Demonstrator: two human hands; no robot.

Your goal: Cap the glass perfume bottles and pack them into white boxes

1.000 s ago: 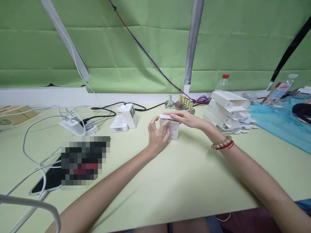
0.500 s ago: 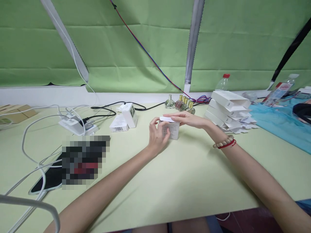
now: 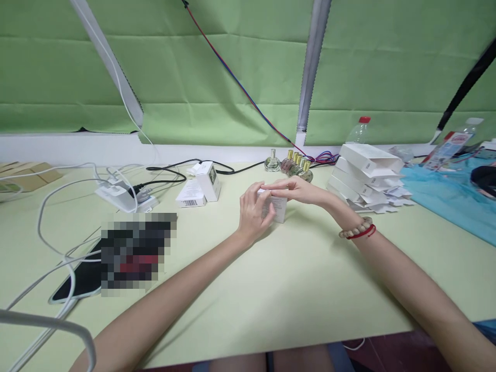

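A small white carton (image 3: 278, 208) with printed text stands on the pale green table (image 3: 294, 289), just past the middle. My left hand (image 3: 253, 214) wraps its fingers round the carton's left side. My right hand (image 3: 296, 189) lies flat across the carton's top with its fingers pressing down on the lid. A beaded bracelet and a red string circle my right wrist (image 3: 358, 229).
Two more small white cartons (image 3: 201, 187) lie to the left. Several perfume bottles (image 3: 292, 164) stand behind. A stack of flat white cartons (image 3: 366, 178) sits at the right, beside a blue cloth (image 3: 445, 196). White cables and a power strip (image 3: 122, 196) spread over the left.
The carton's raised top flap has gone down under my right hand's fingers. My left hand has closed tighter round the carton's side. The view has shifted slightly.
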